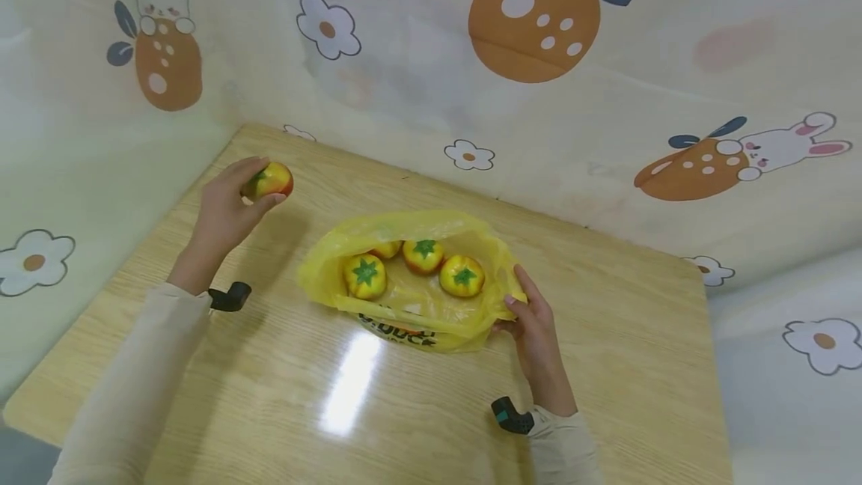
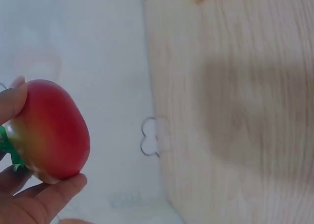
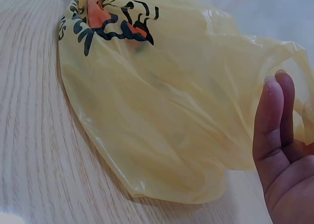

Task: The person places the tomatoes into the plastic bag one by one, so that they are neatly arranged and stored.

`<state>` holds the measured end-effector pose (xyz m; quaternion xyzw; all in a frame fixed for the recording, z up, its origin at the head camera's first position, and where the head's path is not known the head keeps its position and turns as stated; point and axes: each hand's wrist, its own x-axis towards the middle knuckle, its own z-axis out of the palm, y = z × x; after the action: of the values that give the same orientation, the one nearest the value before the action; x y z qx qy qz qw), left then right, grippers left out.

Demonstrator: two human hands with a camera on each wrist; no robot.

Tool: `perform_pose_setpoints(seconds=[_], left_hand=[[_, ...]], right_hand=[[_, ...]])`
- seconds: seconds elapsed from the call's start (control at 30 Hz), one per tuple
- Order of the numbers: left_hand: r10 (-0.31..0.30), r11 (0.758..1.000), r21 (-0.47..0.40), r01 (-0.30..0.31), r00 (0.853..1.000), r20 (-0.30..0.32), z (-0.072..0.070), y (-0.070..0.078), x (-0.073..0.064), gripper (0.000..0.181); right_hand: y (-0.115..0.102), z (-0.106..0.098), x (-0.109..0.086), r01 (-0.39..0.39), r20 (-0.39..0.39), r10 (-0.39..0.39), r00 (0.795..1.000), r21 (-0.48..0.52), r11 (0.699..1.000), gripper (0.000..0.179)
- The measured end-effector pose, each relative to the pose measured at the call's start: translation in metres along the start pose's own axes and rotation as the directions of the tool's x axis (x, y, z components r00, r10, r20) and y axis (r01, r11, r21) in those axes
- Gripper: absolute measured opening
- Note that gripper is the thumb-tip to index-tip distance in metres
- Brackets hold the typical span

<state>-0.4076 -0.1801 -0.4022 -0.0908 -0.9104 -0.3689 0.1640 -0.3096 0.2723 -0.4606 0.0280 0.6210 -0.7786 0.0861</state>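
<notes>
A yellow-and-red toy tomato (image 1: 272,180) with a green leafy top is held in my left hand (image 1: 225,208), raised over the far left of the table. In the left wrist view the red side of that tomato (image 2: 56,131) shows between thumb and fingers. A yellow plastic bag (image 1: 404,227) with dark lettering lies with its mouth spread wide in mid-table. My right hand (image 1: 539,335) pinches the right edge of its mouth. Inside sit several more toy tomatoes, one (image 1: 462,275) nearest that hand and another (image 1: 366,276) at the left, some partly covered by the bag.
The light wooden table (image 1: 626,365) meets a patterned cloth (image 1: 404,96) along its back and sides. Small black devices, one at the left wrist (image 1: 230,296) and one at the right (image 1: 512,416), stick out from the sleeves.
</notes>
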Motion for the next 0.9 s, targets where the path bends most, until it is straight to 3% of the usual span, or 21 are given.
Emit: perform_pose_setpoints(seconds=[0.4,0.63,0.9], left_hand=[[0.016,1.0,-0.013,-0.014,0.989,0.144,0.015,0.011,-0.001,0.055],[0.116,0.993,0.007,-0.116,0.992,0.047,0.016,0.026,-0.001,0.057],[0.239,0.971,-0.014,-0.24,0.971,-0.031,0.019,0.053,-0.002,0.057]], right_hand=[[0.001,-0.004,-0.005,0.004,-0.002,-0.004,1.0,0.008,1.0,0.061],[0.001,-0.003,-0.007,0.01,-0.004,-0.01,1.0,0.016,1.0,0.06],[-0.002,-0.002,-0.009,-0.005,-0.024,0.006,1.0,0.025,1.0,0.06]])
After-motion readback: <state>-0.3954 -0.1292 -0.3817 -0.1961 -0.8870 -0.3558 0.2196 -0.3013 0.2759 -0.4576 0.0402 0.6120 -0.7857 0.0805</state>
